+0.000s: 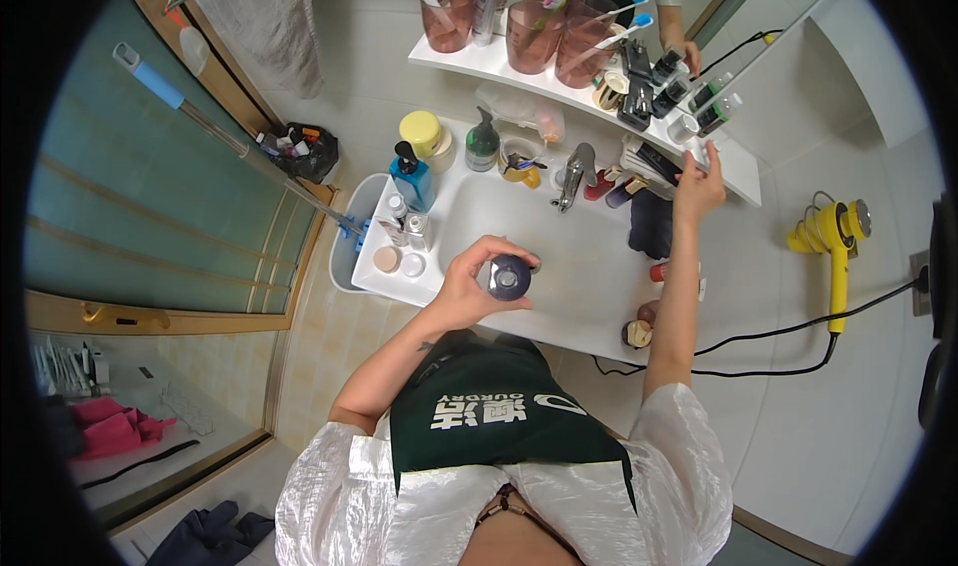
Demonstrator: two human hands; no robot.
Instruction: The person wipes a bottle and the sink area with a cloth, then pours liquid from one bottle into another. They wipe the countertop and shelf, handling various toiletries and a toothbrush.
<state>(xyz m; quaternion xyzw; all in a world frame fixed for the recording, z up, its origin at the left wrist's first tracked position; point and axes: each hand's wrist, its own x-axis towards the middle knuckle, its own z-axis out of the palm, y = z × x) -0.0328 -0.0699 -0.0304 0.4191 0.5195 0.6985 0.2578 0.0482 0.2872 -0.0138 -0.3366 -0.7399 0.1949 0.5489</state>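
My left hand (479, 281) holds a dark round-topped bottle (510, 277) above the front of the white washbasin (580, 289). My right hand (700, 188) is raised at the right end of the white shelf (741, 171), its fingertips apart near the shelf edge; whether they touch a thing there cannot be told. Just beyond its fingers stand a small white-capped jar (682, 129) and a dark green bottle with a clear cap (718, 114). Below the shelf, left of my right wrist, a dark cloth (651, 224) lies on the basin's rim.
Pink cups (534, 38) with toothbrushes stand on the shelf. A chrome faucet (575, 177), a blue pump bottle (412, 180) and a green bottle (482, 147) stand around the basin. A mop handle (224, 135) leans at left. A yellow hair dryer (837, 266) hangs at right, its black cord running below my right arm.
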